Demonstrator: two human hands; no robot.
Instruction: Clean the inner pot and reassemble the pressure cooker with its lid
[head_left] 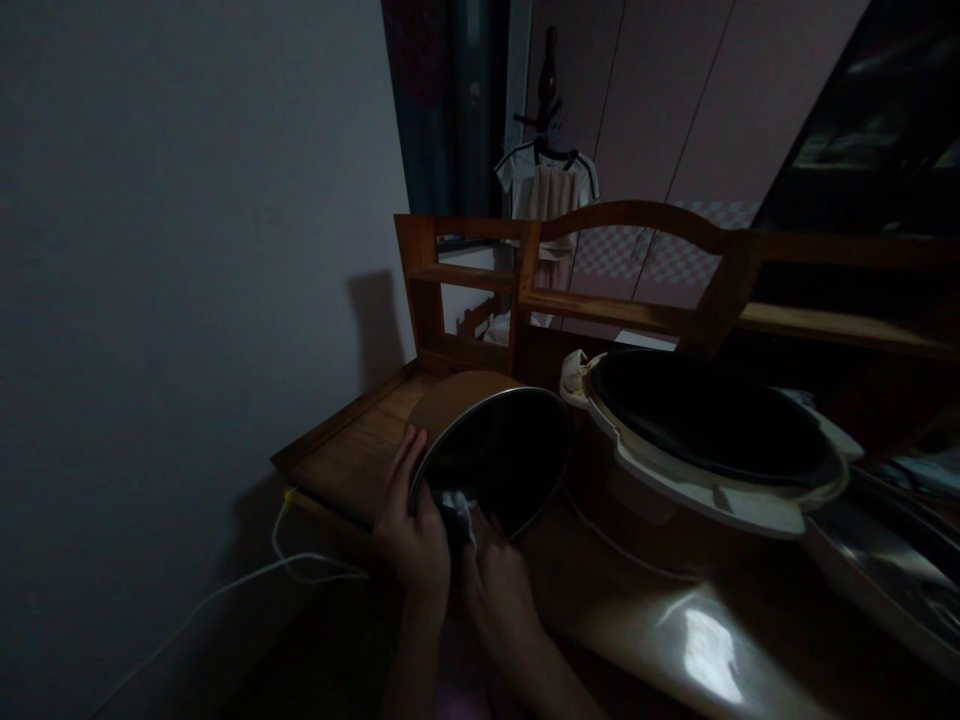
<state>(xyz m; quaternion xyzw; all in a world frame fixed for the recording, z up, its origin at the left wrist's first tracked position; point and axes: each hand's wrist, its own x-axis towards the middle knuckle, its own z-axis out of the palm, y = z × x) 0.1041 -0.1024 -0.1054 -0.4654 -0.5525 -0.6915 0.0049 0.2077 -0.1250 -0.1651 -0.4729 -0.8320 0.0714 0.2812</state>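
Observation:
A metal inner pot (495, 455) lies tilted on its side on the wooden desk (352, 465), its dark mouth facing me. My left hand (412, 535) grips the pot's near rim, fingers wrapped over the outside. My right hand (499, 585) is closed on a small pale cloth (457, 508) pressed against the inside of the pot near the rim. The room is dim and finger details are hard to read.
An open white rice cooker (720, 490) stands right of the pot, its lid (892, 570) lying open at far right. A wooden shelf rack (525, 290) runs along the back. A white cable (300, 560) hangs off the desk's left edge. A wall is on the left.

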